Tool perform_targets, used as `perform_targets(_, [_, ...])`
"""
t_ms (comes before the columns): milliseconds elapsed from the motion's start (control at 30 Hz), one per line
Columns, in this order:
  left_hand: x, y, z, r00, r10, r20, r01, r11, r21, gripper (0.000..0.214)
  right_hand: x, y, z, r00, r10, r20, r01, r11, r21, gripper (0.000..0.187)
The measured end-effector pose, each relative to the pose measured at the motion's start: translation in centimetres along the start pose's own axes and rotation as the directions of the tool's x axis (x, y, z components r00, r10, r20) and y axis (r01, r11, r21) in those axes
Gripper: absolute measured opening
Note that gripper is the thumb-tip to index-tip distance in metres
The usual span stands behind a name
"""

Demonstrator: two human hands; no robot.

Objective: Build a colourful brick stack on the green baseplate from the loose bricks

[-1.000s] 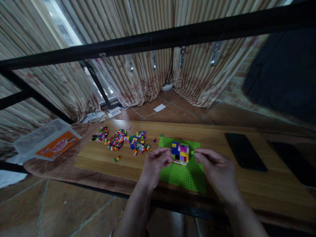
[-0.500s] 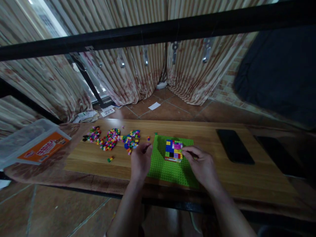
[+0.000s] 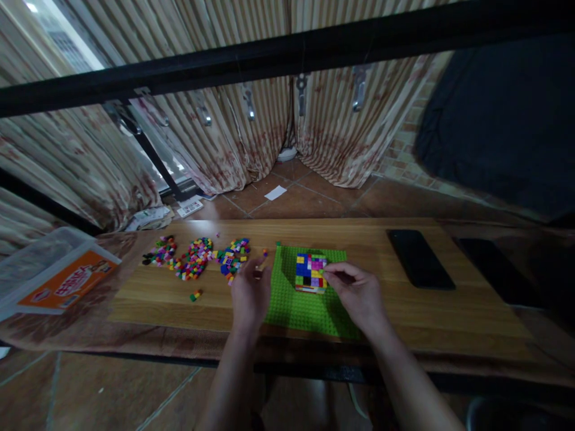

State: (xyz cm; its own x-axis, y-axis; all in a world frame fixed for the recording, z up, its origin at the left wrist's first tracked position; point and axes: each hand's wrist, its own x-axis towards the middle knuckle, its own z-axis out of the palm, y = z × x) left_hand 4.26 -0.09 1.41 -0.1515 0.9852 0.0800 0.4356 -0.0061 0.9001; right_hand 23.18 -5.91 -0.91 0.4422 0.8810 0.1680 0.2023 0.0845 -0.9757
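1. Left hand [image 3: 249, 293] – lies palm down on the light wooden tabletop [image 3: 148, 302], just off the left edge of the flat bright-green studded plastic baseplate [image 3: 305, 311]. Its fingertips reach toward the near end of the scatter of small loose multicoloured plastic bricks [image 3: 197, 260]. The fingers are curled loosely. Something tiny shows at their tips, but I cannot tell whether it is gripped.
2. Right hand [image 3: 354, 293] – thumb and forefinger are drawn together, touching the right side of the low square block of stacked blue, yellow, pink and red plastic bricks [image 3: 309, 273]. Whether a brick sits between the fingertips is too small to tell.
3. The block stands on the far half of the baseplate, toward the far edge of the table, with the baseplate at mid-table.
4. Judged progress: a compact block a few layers high is built and seated. One dark gap shows in its top face, so that layer looks unfinished.
5. Left over: most of the baseplate is bare, the big scatter lies near the far-left edge, and a stray red-and-green brick pair [image 3: 194, 295] sits apart from it, nearer the front.
6. Around: a flat black rectangular phone [image 3: 420, 260] lies toward the right end, and a clear plastic box with an orange label [image 3: 58, 275] sits off the left end.
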Motion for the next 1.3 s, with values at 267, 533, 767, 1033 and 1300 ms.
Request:
perform_targets(267, [-3.0,0.3,4.3,0.982,0.077,0.170,-0.022,0.952,-0.305,0.044,0.2,-0.6,0.8,0.974,0.221,-0.051,-0.202,0.945,0.257,0.018])
perform_targets(533, [-3.1,1.7,6.5,0.965,-0.016,0.262,0.125,0.906,-0.404,0.052,0.1,-0.6,1.2,0.958,0.287,-0.026,-0.257,0.891,0.374,0.020])
perform_targets(767, [-3.3,2.0,7.0,0.979,-0.055,0.198,0.133,0.905,-0.404,0.052,0.2,-0.8,1.2,0.951,0.309,-0.019,-0.280,0.883,0.377,0.019])
perform_targets(1033, [-3.1,2.4,7.0,0.982,-0.078,0.173,0.143,0.905,-0.401,0.052,0.3,-1.0,1.3,0.944,0.330,-0.019,-0.295,0.866,0.403,0.021])
perform_targets(1300, [-3.0,2.3,7.0,0.983,-0.086,0.163,0.149,0.895,-0.421,0.052,0.3,-0.7,1.4,0.951,0.309,-0.010,-0.280,0.874,0.397,0.019])
